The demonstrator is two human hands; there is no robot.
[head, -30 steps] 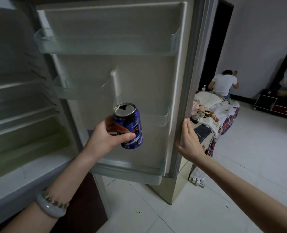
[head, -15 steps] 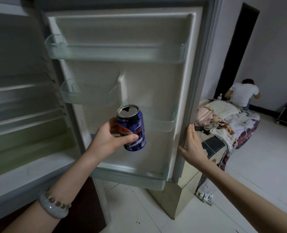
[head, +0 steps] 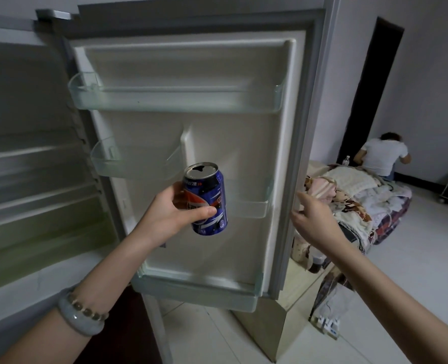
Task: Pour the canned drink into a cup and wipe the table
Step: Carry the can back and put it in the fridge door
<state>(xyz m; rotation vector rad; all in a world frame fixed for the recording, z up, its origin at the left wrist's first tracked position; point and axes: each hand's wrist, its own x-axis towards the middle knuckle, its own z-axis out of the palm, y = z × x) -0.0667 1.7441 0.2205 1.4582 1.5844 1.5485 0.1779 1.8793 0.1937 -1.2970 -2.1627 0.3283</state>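
Note:
A blue drink can [head: 209, 198] with a silver top and an open mouth stands upright in my left hand [head: 170, 214], held in front of the open fridge door [head: 244, 143]. My right hand [head: 312, 222] rests with fingers spread against the outer edge of that door, holding nothing. No cup and no cloth are in view.
The fridge's bare interior shelves [head: 34, 179] lie at the left; the door's clear bins [head: 175, 101] hold nothing. Behind the door stands a pile of bedding [head: 354, 200]. A person in a white shirt [head: 383, 158] crouches by a dark doorway. A power strip [head: 328, 324] lies on the tiled floor.
My view has swung left and up, so the door fills more of the frame. The can stays upright in my left hand; my right hand stays at the door's edge.

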